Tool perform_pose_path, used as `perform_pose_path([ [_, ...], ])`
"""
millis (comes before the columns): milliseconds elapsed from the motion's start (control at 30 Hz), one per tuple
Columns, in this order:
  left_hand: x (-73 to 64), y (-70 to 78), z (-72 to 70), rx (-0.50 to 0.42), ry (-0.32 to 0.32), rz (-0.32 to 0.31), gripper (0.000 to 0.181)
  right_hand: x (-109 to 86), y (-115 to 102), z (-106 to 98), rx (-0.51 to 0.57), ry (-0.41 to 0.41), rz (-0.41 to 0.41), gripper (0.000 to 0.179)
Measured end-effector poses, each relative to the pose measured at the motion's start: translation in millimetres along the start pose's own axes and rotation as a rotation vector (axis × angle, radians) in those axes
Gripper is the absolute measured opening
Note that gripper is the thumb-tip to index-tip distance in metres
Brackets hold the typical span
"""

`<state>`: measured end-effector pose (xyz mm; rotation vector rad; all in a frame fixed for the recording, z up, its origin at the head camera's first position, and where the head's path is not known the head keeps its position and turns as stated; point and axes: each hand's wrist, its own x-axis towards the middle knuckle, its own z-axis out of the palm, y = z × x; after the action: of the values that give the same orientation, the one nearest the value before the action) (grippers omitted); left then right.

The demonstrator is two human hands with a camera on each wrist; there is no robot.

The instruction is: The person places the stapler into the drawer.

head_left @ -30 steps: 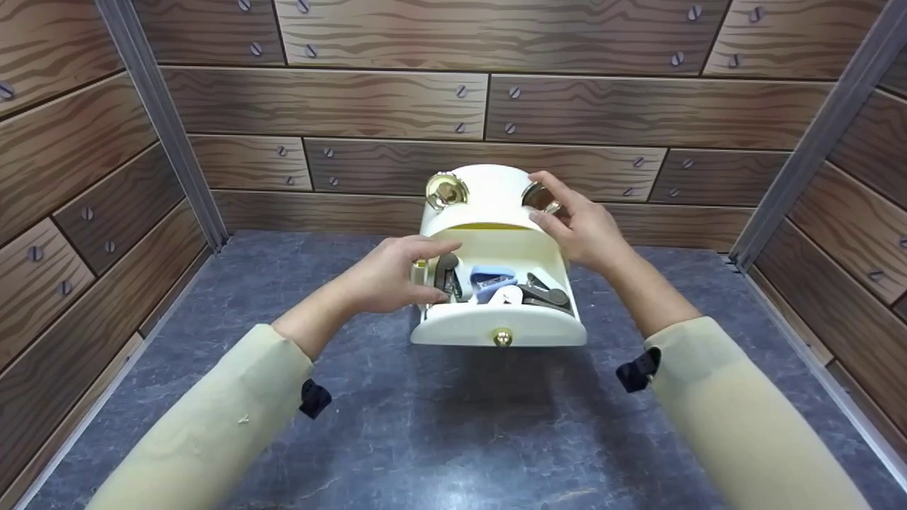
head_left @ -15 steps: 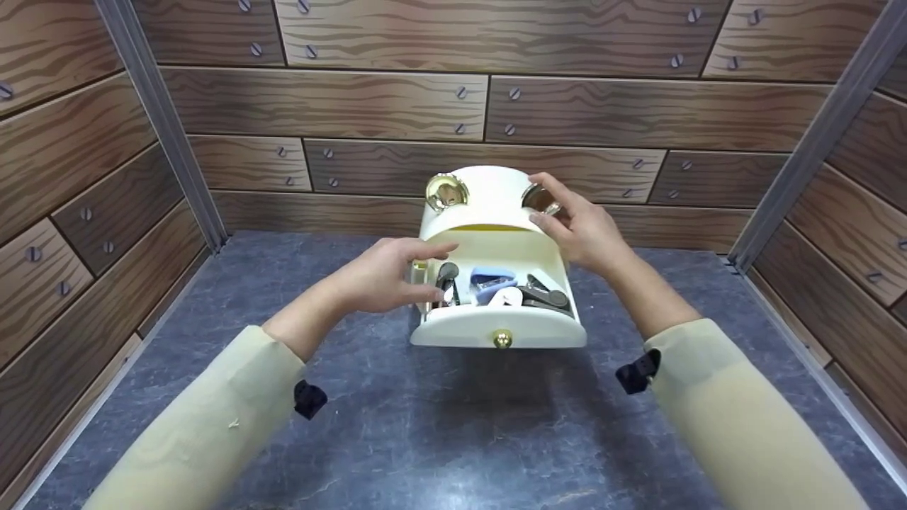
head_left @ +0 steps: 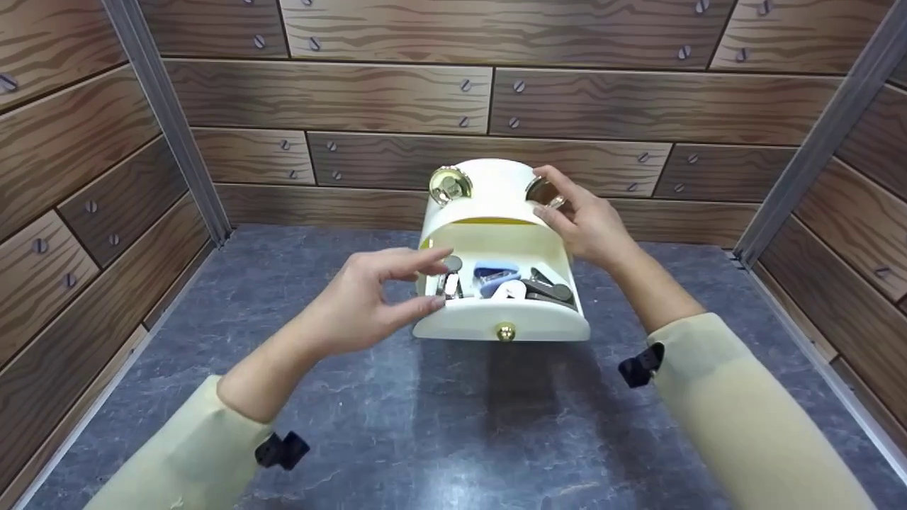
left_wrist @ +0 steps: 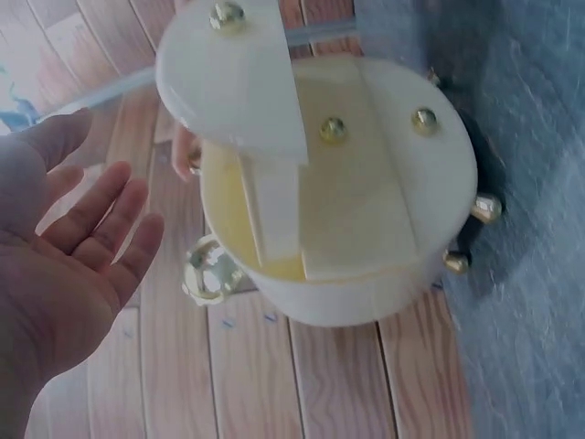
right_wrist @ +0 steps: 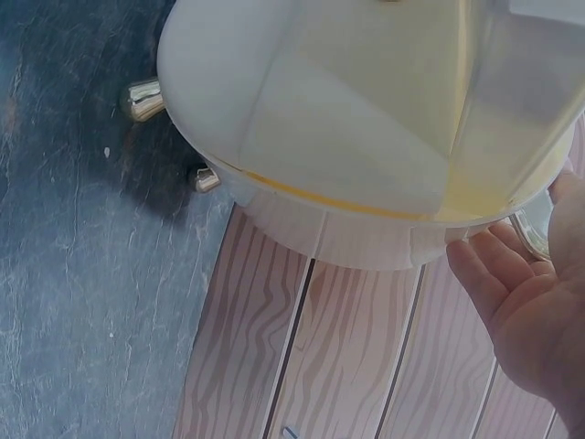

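In the head view a white rounded small drawer cabinet [head_left: 501, 184] has its top drawer [head_left: 460, 324] pulled out, a gold knob on its front. The drawer holds several small items: a blue triangular one [head_left: 489, 271] with a metal part, a white rounded one [head_left: 511, 290] and dark grey ones [head_left: 549, 290]. My left hand [head_left: 372, 301] hovers by the drawer's left side, thumb and fingers spread; the left wrist view shows its palm with nothing in it. My right hand [head_left: 588, 219] grips the cabinet's upper right side, index finger and thumb around the right gold ear-like dish [head_left: 538, 191].
A second gold dish [head_left: 450, 185] sits on the cabinet's upper left. In the left wrist view, gold feet [left_wrist: 486, 208] show under the cabinet, with more drawer knobs on its front. The dark grey tabletop [head_left: 340, 425] is bounded by wood-patterned walls [head_left: 397, 99].
My left hand has drawn back from the drawer, leftward and nearer to me, its fingers spread. My right hand keeps its grip on the cabinet. The head view has shifted slightly.
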<state>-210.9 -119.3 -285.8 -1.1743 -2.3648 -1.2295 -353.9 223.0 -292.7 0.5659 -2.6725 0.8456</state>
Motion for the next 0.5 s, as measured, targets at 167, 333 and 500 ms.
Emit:
perform_pose_path([
  [167, -12.9, 13.3, 17.3, -0.054, -0.035, 0.060, 0.048, 0.4, 1, -1, -0.002, 0.007, 0.011, 0.055],
  [333, -19.5, 12.9, 41.2, -0.106, -0.111, 0.074, 0.049, 0.6, 0, -1, -0.002, 0.013, 0.019, 0.054],
  [500, -19.7, 6.9, 63.4, -0.170, -0.160, -0.039, 0.051, -0.6, -1, 2, 0.010, 0.005, 0.024, 0.056],
])
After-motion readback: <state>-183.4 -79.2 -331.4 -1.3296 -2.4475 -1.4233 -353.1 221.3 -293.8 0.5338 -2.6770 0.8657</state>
